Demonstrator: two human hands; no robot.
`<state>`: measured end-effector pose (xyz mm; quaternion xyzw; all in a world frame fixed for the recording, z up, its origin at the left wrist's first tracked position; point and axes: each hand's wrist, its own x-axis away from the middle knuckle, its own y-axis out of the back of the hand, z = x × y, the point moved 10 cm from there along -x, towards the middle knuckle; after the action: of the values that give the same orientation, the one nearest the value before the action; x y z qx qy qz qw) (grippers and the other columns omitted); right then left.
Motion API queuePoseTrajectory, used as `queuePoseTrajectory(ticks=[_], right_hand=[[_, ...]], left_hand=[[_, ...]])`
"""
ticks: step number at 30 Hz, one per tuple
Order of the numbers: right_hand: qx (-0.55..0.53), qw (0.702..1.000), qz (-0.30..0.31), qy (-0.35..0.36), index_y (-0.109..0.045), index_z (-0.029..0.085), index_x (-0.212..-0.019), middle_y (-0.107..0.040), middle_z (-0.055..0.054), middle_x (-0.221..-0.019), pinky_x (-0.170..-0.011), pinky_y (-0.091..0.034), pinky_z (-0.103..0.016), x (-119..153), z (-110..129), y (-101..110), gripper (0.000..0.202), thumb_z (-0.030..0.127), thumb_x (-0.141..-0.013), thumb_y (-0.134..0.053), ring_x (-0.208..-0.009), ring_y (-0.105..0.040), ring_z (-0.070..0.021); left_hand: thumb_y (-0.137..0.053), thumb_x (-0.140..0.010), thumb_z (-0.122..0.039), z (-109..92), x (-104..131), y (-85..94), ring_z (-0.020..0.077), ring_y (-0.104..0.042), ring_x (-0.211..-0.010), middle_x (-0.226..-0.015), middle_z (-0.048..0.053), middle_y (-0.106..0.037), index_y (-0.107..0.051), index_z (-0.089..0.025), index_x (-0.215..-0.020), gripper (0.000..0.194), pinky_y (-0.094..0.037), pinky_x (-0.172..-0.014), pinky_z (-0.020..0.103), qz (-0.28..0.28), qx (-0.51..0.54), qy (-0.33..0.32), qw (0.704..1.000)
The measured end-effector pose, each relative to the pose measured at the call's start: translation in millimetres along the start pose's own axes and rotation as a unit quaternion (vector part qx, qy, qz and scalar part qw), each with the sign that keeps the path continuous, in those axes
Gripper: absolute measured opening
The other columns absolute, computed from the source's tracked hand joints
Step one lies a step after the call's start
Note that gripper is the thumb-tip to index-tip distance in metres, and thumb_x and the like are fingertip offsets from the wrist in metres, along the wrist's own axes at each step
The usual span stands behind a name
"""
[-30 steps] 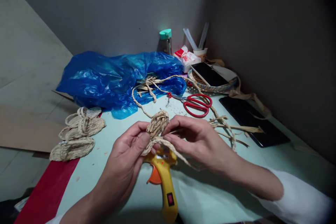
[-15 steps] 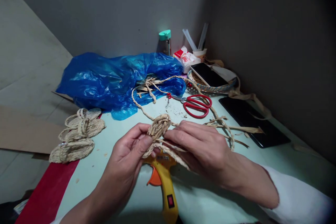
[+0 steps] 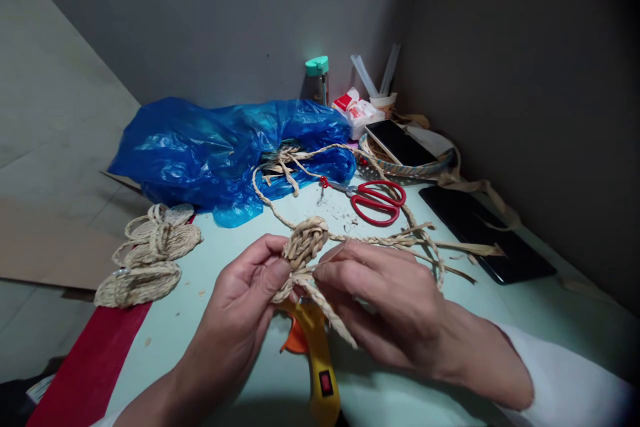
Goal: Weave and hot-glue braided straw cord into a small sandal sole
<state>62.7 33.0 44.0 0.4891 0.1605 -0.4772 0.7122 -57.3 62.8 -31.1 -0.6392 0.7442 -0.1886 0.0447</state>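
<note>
A coiled piece of braided straw (image 3: pixel 306 243) is pinched in my left hand (image 3: pixel 245 297), its loop standing up above the thumb. My right hand (image 3: pixel 390 300) is closed at the coil's right side, its fingertips on a thin strand that leaves the base. A braided tail (image 3: pixel 333 313) hangs down between my hands. Under them lies a yellow glue gun (image 3: pixel 317 360) with an orange trigger, partly hidden by my fingers.
Red-handled scissors (image 3: pixel 377 202) lie behind my hands, near a blue plastic bag (image 3: pixel 200 150). Small woven slippers (image 3: pixel 140 283) are at left. A black tablet (image 3: pixel 485 233) and a basket (image 3: pixel 405 170) bearing a phone (image 3: pixel 400 141) are at right. A capped bottle (image 3: pixel 317 80) stands behind.
My right hand has shifted slightly down, its fingertips now at the base of the coil. The braided tail hangs lower and more freely. My left hand keeps its hold.
</note>
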Motion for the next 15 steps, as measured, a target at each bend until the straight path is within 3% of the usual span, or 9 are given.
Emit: queuePoseTrajectory(ticks=[3,9,12,15], right_hand=[[-0.05,0.998,-0.014,-0.044,-0.061,0.014,-0.088,-0.06,-0.004,-0.077,-0.061,-0.043,-0.026,0,-8,1,0.014,0.006,-0.095,-0.052,-0.068,-0.052,-0.0137],[-0.127,0.972,-0.016,-0.198,-0.057,0.02,-0.08,-0.059,0.004,-0.073,-0.062,-0.042,-0.021,4,-37,-2,0.015,0.01,-0.091,-0.06,-0.064,-0.054,-0.0092],[-0.21,0.938,-0.005,-0.276,-0.059,0.019,-0.08,-0.063,0.004,-0.075,-0.063,-0.044,-0.02,8,-50,-9,0.014,0.013,-0.092,-0.061,-0.068,-0.057,-0.0097],[-0.301,0.889,0.007,-0.344,-0.061,0.018,-0.082,-0.064,0.002,-0.08,-0.063,-0.044,-0.021,13,-60,-18,0.016,0.026,-0.096,-0.062,-0.072,-0.057,-0.0109]], left_hand=[[-0.072,-0.089,-0.027,0,1,1.8,0.0095,-0.058,-0.07,-0.082,0.0,-0.065,-0.074,-0.02,-0.095,0.009,-0.053,-0.065,0.017,-0.003,0.002,0.001,1.0],[-0.077,-0.085,-0.028,0,2,3.4,0.0092,-0.062,-0.071,-0.083,0.0,-0.069,-0.075,-0.021,-0.096,0.012,-0.054,-0.067,0.016,-0.015,0.022,0.008,1.0],[-0.078,-0.084,-0.03,0,2,1.9,0.0103,-0.065,-0.074,-0.085,0.002,-0.071,-0.075,-0.02,-0.095,0.015,-0.055,-0.071,0.017,-0.015,0.046,0.017,0.999],[-0.079,-0.083,-0.031,-1,3,-0.1,0.0118,-0.066,-0.077,-0.088,0.003,-0.072,-0.074,-0.02,-0.095,0.016,-0.055,-0.074,0.019,-0.01,0.034,0.016,0.999]])
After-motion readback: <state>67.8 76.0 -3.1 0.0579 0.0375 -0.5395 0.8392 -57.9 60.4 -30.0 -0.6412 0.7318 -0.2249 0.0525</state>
